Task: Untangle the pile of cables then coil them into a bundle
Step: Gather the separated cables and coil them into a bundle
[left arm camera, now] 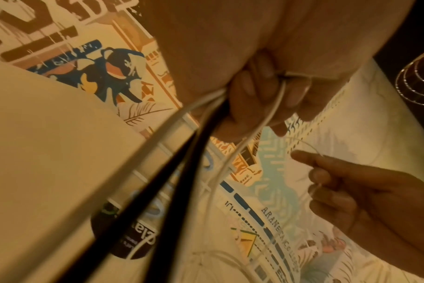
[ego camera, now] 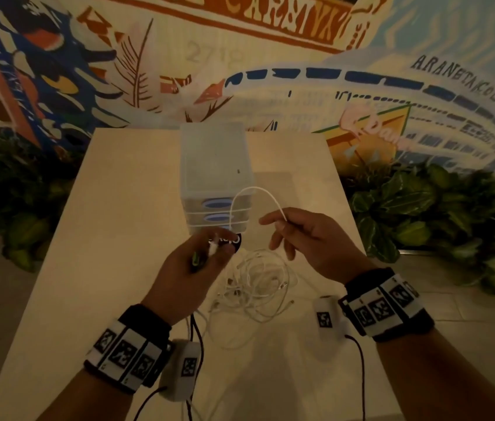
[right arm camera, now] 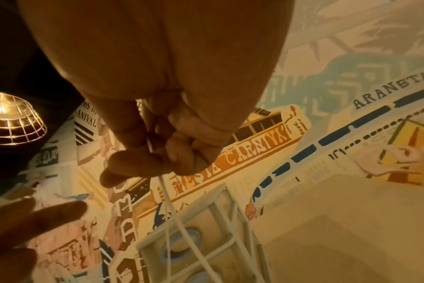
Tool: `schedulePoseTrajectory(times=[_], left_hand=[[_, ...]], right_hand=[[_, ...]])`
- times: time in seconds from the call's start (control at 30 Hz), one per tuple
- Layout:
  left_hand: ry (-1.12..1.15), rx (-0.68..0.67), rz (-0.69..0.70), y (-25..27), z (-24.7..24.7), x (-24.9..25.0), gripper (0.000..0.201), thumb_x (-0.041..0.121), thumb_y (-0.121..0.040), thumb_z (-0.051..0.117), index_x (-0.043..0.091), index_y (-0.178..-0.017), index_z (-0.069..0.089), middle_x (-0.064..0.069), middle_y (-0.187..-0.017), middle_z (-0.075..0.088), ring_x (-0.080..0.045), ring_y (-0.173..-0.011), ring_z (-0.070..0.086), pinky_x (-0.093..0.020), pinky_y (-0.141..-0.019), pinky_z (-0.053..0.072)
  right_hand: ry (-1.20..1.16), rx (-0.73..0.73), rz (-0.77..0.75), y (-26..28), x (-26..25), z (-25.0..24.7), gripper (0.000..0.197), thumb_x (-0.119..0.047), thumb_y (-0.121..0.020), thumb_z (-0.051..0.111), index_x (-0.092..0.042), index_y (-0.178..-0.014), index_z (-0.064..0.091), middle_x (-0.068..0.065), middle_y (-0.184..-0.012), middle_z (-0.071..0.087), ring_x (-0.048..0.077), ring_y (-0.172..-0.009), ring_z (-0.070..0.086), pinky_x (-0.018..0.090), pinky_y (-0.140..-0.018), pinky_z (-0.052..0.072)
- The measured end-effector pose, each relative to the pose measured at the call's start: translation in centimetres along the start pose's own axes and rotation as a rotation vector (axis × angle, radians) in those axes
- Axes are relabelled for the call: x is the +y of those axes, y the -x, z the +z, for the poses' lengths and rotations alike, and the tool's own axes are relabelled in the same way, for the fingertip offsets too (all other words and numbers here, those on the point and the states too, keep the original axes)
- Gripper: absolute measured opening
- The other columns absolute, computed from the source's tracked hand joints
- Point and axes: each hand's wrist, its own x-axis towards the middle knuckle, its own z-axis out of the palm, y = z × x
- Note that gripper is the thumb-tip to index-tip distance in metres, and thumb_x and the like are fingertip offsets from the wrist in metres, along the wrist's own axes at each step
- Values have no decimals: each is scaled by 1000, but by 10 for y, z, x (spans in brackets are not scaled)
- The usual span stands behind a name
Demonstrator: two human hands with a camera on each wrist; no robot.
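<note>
A tangled pile of thin white cables (ego camera: 255,281) lies on the pale table (ego camera: 112,226) between my hands. My left hand (ego camera: 200,259) is raised above the pile's left side and grips white cable ends together with a dark, green-tipped piece. In the left wrist view its fingers (left arm camera: 252,92) curl round white cables (left arm camera: 266,118) and black cords (left arm camera: 157,191). My right hand (ego camera: 295,235) pinches one white cable (ego camera: 255,189) that arches up and over to the left hand. The right wrist view shows thumb and fingers (right arm camera: 157,159) closed on that cable (right arm camera: 165,193).
A translucent plastic drawer unit (ego camera: 216,174) with blue handles stands just beyond my hands. A dark round disc (ego camera: 234,241) lies at its foot. Leafy plants (ego camera: 422,214) flank the table on both sides. A painted mural wall (ego camera: 270,56) rises behind.
</note>
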Motion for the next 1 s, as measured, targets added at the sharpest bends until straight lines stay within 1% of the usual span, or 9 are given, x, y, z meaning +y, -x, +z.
schedulePoseTrajectory(times=[0.13,0.3,0.4,0.47,0.57,0.77,0.87,0.93,1.0], left_hand=[[-287,-143,-80,-8,23,-1,27,47,-95,62,38,-120,64,29,-81,61,10,-73,56,-14,-69,40],[-483,-131,-85,-18,50,-4,31,55,-93,59,36,-113,72,16,-86,68,4,-75,59,-19,-67,42],[-396,-65,-75,-18,48,-8,21,46,-95,62,35,-103,77,18,-91,73,4,-87,65,-24,-76,50],[-213,-34,-130,-18,41,-13,17,37,-95,65,31,-102,79,18,-103,74,3,-105,64,-25,-90,51],[-17,8,-132,-18,32,-10,18,34,-94,65,30,-104,79,15,-115,73,-3,-118,61,-27,-99,48],[48,41,-123,-11,24,9,15,22,-96,63,26,-100,77,12,-98,71,-2,-107,58,-22,-73,46],[28,100,-115,-7,20,8,15,26,-95,63,29,-99,78,16,-72,73,4,-74,65,-12,-66,43],[58,137,-112,-4,18,8,19,32,-94,62,26,-98,80,5,-47,43,-7,-48,40,-15,-55,36],[127,157,-117,-2,14,9,27,38,-92,61,22,-101,80,4,-48,30,-12,-47,27,-19,-53,33]], right_hand=[[-191,-14,-9,-3,-11,7,28,-14,-109,41,-14,-122,66,11,-91,74,23,-61,62,23,-61,43],[-268,-76,-3,-3,-17,10,29,-12,-109,41,-10,-126,64,16,-95,73,20,-61,61,19,-58,44],[-245,19,-26,-3,-5,7,30,-20,-105,53,-21,-134,59,7,-106,74,16,-69,61,15,-64,46],[-226,53,15,2,15,6,51,-31,-91,68,-37,-139,52,-3,-120,69,16,-82,63,21,-72,50],[-52,-95,130,14,54,24,50,-30,-88,73,-42,-134,56,-12,-127,60,12,-95,65,33,-86,58],[342,-57,120,19,107,60,25,-35,-95,66,-34,-120,67,-6,-108,61,8,-81,55,25,-81,47],[439,31,62,14,118,60,20,-43,-96,62,-37,-114,67,-5,-104,62,10,-83,55,34,-81,52],[500,71,63,11,121,59,18,-49,-96,60,-39,-108,69,-7,-104,62,15,-88,59,40,-80,54],[546,115,98,9,118,56,20,-52,-95,59,-38,-102,72,-9,-106,62,16,-93,59,43,-83,52]])
